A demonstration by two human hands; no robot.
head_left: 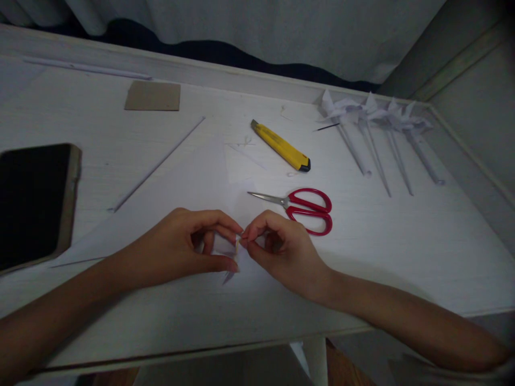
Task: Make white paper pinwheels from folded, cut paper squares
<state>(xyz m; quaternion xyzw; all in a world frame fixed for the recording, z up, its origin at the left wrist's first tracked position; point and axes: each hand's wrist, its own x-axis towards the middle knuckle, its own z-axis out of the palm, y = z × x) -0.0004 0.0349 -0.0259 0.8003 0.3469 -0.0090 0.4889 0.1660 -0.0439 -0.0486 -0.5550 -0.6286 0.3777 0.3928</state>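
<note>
Near the front middle of the white table, my left hand (201,241) is closed around a small folded white paper piece (228,276), mostly hidden by the fingers. My right hand (281,249) meets it from the right, thumb and fingertips pinched at the paper's upper edge on something too small to make out. A bit of yellowish material shows between the two hands. Under them lies a large white paper sheet (189,182). Red-handled scissors (309,206) lie just beyond my right hand, blades pointing left.
Behind the scissors is a yellow cutter (281,147). Several paper pinwheels (374,115) on sticks lie at the back right. A rolled paper stick (159,163), a cardboard piece (153,96) and a dark-screened device (34,203) are on the left. A raised ledge (241,83) runs along the back.
</note>
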